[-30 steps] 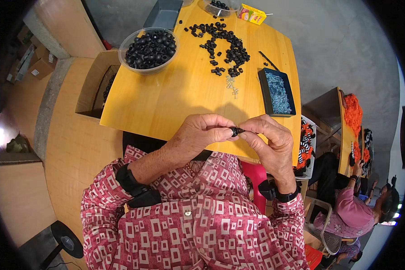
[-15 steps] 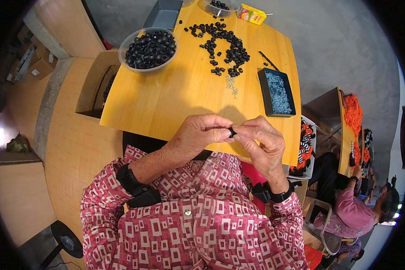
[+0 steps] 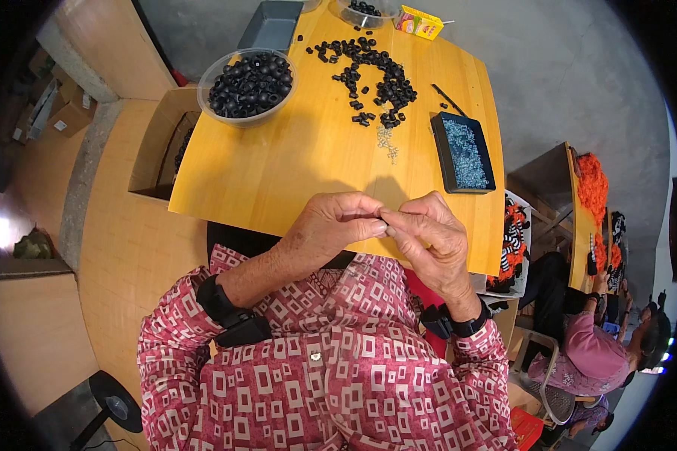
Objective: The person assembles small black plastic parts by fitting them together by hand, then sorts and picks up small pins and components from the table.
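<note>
Between your pinching left hand [image 3: 332, 223] and right hand [image 3: 431, 234], a dark bit [image 3: 381, 219] looks half-done; loose black bits [image 3: 396, 92] left beyond.

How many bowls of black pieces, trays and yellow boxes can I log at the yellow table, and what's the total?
Bowls of black pieces: 2 (large bowl, far bowl)
Trays: 2 (grey tray, black tray)
Yellow box: 1
Total: 5
</note>
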A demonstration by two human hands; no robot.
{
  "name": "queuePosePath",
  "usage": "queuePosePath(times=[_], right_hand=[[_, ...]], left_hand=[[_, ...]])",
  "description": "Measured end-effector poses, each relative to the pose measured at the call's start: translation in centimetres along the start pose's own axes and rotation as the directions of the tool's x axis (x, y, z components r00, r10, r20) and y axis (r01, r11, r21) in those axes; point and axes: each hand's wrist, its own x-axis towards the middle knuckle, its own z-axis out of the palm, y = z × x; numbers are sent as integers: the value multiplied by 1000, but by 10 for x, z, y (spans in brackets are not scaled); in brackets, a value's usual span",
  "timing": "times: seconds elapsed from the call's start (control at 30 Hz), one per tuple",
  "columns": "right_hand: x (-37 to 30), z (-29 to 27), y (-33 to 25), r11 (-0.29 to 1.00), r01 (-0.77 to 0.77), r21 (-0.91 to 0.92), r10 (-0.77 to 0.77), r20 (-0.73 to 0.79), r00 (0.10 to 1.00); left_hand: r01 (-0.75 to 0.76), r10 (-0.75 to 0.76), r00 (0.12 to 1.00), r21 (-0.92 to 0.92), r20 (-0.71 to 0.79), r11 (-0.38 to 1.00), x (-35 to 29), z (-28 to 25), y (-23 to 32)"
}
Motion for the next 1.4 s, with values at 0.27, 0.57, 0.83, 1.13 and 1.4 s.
queuePosePath(times=[0.27,0.57,0.83,1.13,1.4], right_hand=[[7,-2,-1,975,84,-204,-94,-38,995],[14,6,8,843,320,-433,-330,52,942],[12,4,3,774,324,-543,-331,88,939],[15,-4,-2,930,213,-299,-195,89,977],[15,-10,7,988,101,-117,-95,55,994]], left_hand=[[-1,5,996,53,-89,999,1,-2,1],[18,-2,995,155,-101,988,1,1,3],[81,-75,994,72,-80,994,4,-3,1],[29,-24,997,63,-72,998,3,-2,3],[44,-36,997,134,-62,990,3,3,5]])
